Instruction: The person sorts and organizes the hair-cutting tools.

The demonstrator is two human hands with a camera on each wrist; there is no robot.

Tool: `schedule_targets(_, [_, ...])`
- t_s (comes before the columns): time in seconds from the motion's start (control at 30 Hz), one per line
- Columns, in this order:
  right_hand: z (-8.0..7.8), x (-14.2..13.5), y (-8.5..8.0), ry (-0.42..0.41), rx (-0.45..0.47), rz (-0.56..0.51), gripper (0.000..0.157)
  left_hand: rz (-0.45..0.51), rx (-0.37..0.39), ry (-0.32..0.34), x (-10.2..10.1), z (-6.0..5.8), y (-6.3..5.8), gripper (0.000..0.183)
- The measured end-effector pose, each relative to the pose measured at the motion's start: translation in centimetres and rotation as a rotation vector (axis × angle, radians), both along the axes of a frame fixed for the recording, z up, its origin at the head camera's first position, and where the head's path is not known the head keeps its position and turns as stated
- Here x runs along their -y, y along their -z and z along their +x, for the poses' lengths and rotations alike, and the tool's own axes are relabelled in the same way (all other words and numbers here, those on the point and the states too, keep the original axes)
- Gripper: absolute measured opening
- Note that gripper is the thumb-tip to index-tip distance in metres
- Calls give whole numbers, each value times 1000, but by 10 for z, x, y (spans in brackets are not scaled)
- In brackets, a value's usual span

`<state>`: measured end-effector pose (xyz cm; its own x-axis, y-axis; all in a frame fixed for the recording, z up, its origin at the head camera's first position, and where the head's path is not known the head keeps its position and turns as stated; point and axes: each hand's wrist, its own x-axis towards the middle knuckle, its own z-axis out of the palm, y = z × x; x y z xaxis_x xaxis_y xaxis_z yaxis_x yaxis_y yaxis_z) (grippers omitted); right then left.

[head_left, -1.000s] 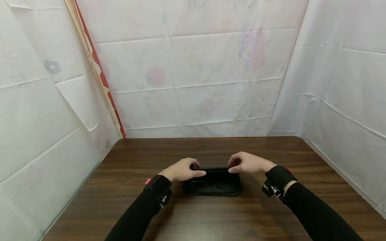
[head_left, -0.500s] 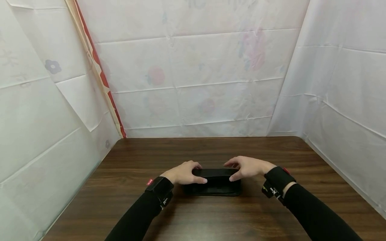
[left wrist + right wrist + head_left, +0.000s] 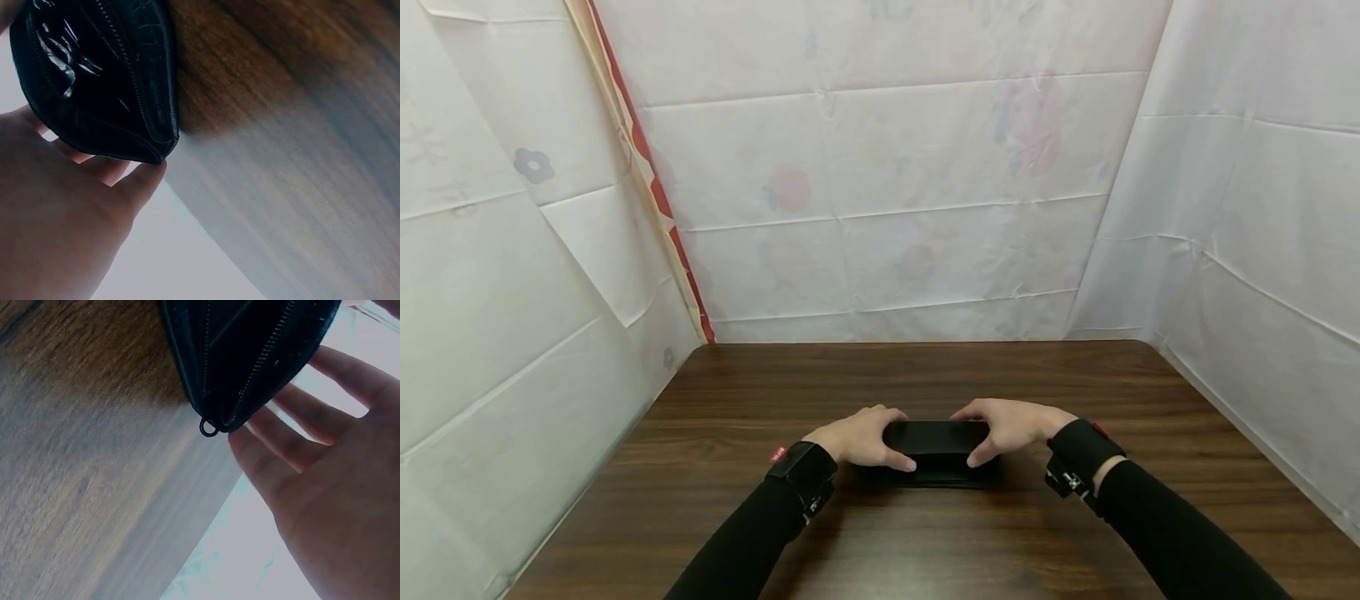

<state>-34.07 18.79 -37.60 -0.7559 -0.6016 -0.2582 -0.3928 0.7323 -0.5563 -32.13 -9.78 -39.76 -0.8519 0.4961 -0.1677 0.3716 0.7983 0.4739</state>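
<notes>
A black zip-around wallet [image 3: 936, 437] lies on the brown wood-grain table with its far cover folded up and over toward the person. My left hand [image 3: 865, 436] holds that cover at its left end, fingers behind the far edge and thumb at the near edge. At the right end my right hand [image 3: 1011, 425] holds it the same way. In the left wrist view, the wallet [image 3: 94, 125] gapes, with toothed zip edges and a shiny lining. The right wrist view shows fingers against the outside of the wallet [image 3: 262, 394], beside a small dark ring [image 3: 208, 428] at its corner.
The table [image 3: 925, 542] stretches around the wallet. White printed sheeting [image 3: 880, 192] rises behind the table and along both sides. A red and cream strip [image 3: 647, 167] runs down the back left corner. Each wrist carries a black strap with a small camera.
The wallet's far cover has tipped from upright down toward the person, narrowing the visible opening. Both hands have come down and nearer with it, after loosening their fingers half a second ago.
</notes>
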Motion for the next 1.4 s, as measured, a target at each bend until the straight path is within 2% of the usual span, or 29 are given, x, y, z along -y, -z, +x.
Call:
schedule_targets(0.17, [-1, 0, 0, -10, 8, 23, 80, -15, -23, -1, -1, 0, 0, 86])
schedule_targets(0.37, [0, 1, 0, 1, -20, 21, 80, -25, -51, 8, -1, 0, 0, 85])
schedule_targets(0.77, [-3, 3, 0, -17, -137, 11, 84, -63, -140, 2, -3, -3, -3, 86])
schedule_targets(1.03, [-3, 5, 5, -34, -176, -2, 81, -71, -163, 10, -3, -5, -1, 86])
schedule_targets(1.4, [4, 6, 13, -35, -186, 21, 81, -93, -160, 21, -3, 0, 3, 88])
